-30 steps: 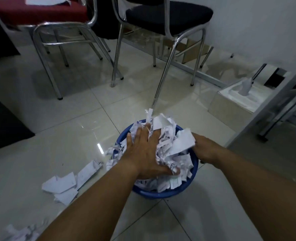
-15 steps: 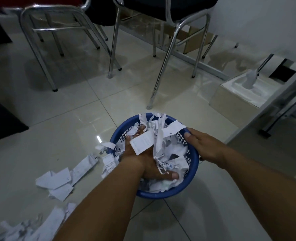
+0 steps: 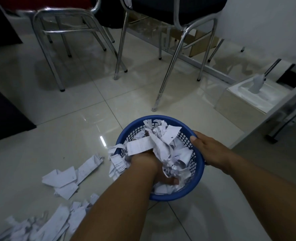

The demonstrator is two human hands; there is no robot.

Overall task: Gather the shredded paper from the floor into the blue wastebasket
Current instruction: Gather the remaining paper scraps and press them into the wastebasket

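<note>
Fingers of the left hand (image 3: 143, 160) press shredded paper (image 3: 163, 141) into the wastebasket (image 3: 161, 117).

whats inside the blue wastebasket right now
The blue wastebasket holds shredded paper nearly to its rim, with the left hand sunk into it. Paper covers that hand's fingers and the basket's bottom, so neither shows. The right hand grips the rim from outside.
</note>
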